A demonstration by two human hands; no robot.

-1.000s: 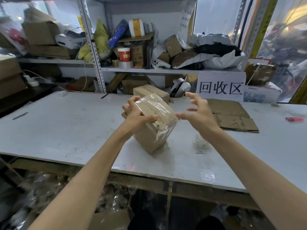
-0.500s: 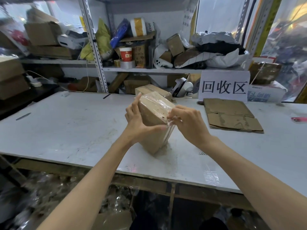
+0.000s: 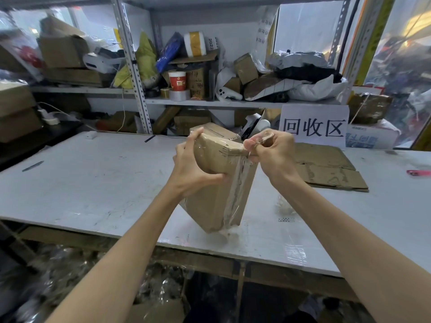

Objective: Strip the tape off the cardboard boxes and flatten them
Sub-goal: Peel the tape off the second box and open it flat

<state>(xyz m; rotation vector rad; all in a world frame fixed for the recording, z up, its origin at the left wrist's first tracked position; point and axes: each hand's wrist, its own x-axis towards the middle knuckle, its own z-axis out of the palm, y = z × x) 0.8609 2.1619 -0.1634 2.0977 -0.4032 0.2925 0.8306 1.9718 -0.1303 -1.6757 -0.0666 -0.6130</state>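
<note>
The cardboard box [image 3: 217, 183] stands tilted on one lower corner on the white table [image 3: 93, 183], with clear tape [image 3: 235, 190] down its near edge. Our left hand [image 3: 193, 166] grips its left side; our right hand [image 3: 272, 152] pinches the tape at its top corner. Flattened cardboard [image 3: 326, 169] lies to the right.

A scuffed white surface [image 3: 93, 183] spans the near scene. Behind it a grey metal shelving rack [image 3: 137, 89] with perforated uprights stands against a white wall [image 3: 205, 17]. At far right a yellow-framed window [image 3: 401, 66] glows bright. The floor [image 3: 58, 271] beneath is dim and littered.
</note>
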